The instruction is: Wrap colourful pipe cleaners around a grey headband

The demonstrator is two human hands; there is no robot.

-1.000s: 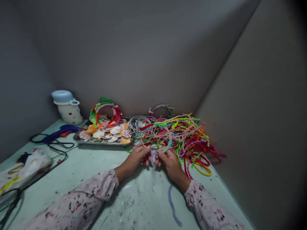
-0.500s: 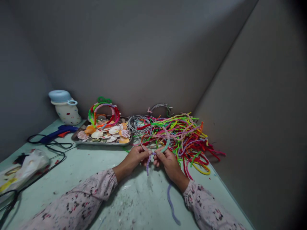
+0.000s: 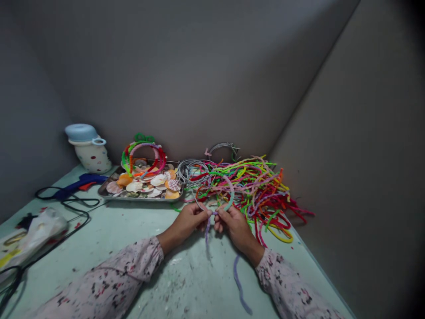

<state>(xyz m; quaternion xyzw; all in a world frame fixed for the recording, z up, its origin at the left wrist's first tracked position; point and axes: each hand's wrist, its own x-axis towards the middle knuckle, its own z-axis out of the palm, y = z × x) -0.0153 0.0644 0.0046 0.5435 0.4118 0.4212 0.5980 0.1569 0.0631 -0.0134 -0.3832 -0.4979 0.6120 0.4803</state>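
My left hand (image 3: 189,221) and my right hand (image 3: 235,226) meet at the middle of the table, both pinched on a thin hoop (image 3: 229,195) partly wrapped in teal and pink fuzzy wire. Between the fingers hangs a lilac pipe cleaner (image 3: 207,230); its loose tail (image 3: 239,288) trails toward me on the table. Just behind the hands lies a big heap of coloured pipe cleaners (image 3: 255,186).
A metal tray (image 3: 109,195) of seashells with finished wrapped hoops (image 3: 146,155) stands at the back left. Bare wire hoops (image 3: 191,170) lie beside it. A blue glue gun (image 3: 78,184) with black cord, a lidded jar (image 3: 89,146) and a plastic bag (image 3: 33,230) are at left. Grey walls enclose the table.
The lilac pipe cleaner's short end has swung down between my fingers and the hoop has turned slightly. Both hands stay in the same spot.
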